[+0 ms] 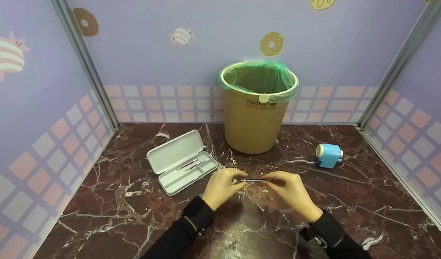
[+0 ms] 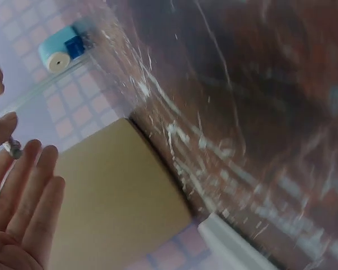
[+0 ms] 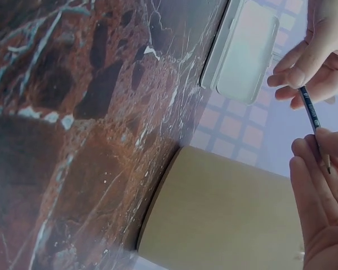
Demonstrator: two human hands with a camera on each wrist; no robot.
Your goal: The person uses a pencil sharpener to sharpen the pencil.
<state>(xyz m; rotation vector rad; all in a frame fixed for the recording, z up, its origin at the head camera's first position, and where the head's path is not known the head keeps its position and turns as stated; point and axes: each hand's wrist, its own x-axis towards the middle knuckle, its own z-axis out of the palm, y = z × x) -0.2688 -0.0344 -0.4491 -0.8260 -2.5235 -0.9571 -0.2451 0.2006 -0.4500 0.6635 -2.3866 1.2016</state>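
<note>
Between my two hands is a dark pencil, level over the table. My left hand pinches one end between thumb and fingertips; a rounded pale tip pokes out there in the left wrist view. The other end is pinched by my right hand. In the right wrist view, the pencil has pale printing on its barrel, and its sharpened point with bare wood shows beside the right thumb. The other fingers of my right hand lie extended under that point.
A grey pencil case lies with its lid up, left of the hands, several slim pens inside. Behind stands a tan bin with a green liner. A blue pencil sharpener is at the right. Patterned walls enclose the marbled table.
</note>
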